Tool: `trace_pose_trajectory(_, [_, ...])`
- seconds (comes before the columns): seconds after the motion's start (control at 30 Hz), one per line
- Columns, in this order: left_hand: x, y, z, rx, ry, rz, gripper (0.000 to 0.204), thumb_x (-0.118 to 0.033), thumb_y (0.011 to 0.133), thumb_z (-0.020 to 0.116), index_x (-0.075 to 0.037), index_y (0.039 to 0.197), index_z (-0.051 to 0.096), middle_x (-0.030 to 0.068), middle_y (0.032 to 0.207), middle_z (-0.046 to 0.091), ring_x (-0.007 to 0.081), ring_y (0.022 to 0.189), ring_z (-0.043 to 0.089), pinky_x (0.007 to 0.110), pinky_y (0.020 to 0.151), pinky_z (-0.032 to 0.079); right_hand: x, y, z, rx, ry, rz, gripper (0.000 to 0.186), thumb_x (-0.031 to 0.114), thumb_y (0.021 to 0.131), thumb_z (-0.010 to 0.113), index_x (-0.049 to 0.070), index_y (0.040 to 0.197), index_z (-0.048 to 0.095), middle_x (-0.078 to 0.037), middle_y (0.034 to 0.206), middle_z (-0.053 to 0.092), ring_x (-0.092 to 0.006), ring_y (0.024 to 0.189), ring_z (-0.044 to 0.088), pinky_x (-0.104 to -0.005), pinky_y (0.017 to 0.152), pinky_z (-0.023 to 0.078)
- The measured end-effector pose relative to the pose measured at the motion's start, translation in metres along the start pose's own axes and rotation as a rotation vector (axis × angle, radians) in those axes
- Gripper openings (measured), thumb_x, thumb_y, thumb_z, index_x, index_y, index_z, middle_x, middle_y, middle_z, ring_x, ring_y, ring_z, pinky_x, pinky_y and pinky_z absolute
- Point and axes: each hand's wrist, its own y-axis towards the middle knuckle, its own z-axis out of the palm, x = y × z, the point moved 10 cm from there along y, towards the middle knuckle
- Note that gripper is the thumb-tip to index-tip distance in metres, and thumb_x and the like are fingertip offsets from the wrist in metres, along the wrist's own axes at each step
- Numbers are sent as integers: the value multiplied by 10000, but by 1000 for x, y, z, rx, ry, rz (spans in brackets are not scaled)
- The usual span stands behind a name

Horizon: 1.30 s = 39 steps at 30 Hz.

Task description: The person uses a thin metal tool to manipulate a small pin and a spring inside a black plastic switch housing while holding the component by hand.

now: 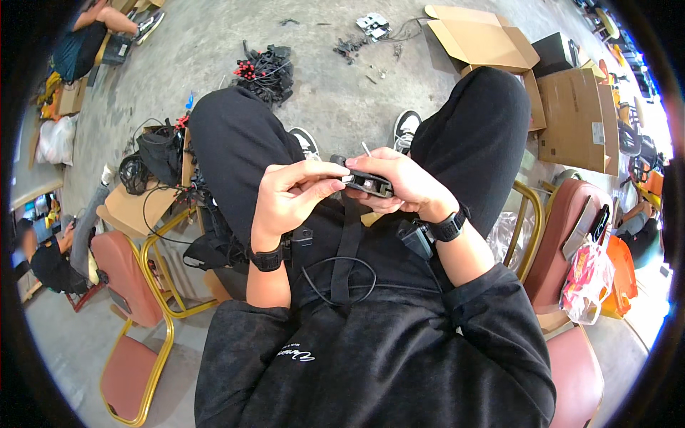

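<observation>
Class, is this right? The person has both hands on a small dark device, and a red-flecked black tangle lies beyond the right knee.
No: the head view shows the black tangle beyond the left knee. The left hand and right hand are on the small dark device.

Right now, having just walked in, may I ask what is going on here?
Above the wearer's lap, the right hand holds a small black device with an open cavity showing. The left hand has its thumb and fingertips at the device's left end; whether they grip it is hard to tell. On the floor ahead lie a tangled pile of black cables and an open cardboard box.
</observation>
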Motion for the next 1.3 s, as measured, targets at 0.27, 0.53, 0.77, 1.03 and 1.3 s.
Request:
trace_pose_trajectory(0.27, [10, 2, 0, -60, -76, -45, 98, 12, 765, 663, 14, 861, 681, 57, 720, 669, 40, 617, 561, 173, 539, 410, -4, 3, -3, -15, 55, -2, 378, 275, 920, 469, -49, 733, 527, -14, 486, 419, -51, 318, 304, -203, 297, 200])
trace_pose_trajectory(0.53, [31, -1, 4, -89, -166, -179, 124, 5, 812, 630, 22, 930, 668, 55, 812, 668, 44, 682, 554, 167, 597, 420, -3, 2, -1, -10, 147, 8, 367, 262, 927, 445, -38, 729, 518, 6, 470, 384, -40, 317, 287, -197, 292, 187])
trace_pose_trajectory(0.77, [38, 2, 5, -123, -274, -229, 134, 8, 806, 637, 32, 935, 667, 44, 802, 664, 38, 677, 548, 169, 600, 421, -3, 4, -7, -84, 227, -15, 272, 219, 926, 395, -12, 818, 489, -20, 579, 431, -22, 323, 282, -158, 274, 199])
trace_pose_trajectory(1.03, [36, 1, 6, 42, -191, -240, 198, 4, 796, 639, 17, 992, 663, 106, 932, 679, 76, 764, 603, 181, 665, 456, -12, 5, -7, -6, 172, 75, 308, 242, 933, 393, -6, 788, 505, -9, 516, 401, -49, 315, 279, -205, 266, 182])
trace_pose_trajectory(1.3, [40, 0, 9, 45, -208, -267, 261, 3, 788, 643, 5, 1049, 647, 3, 737, 651, 9, 594, 490, 155, 537, 370, 4, 5, -17, -196, -183, -126, 323, 297, 906, 439, 6, 870, 574, 0, 550, 457, -57, 377, 343, -209, 346, 244])
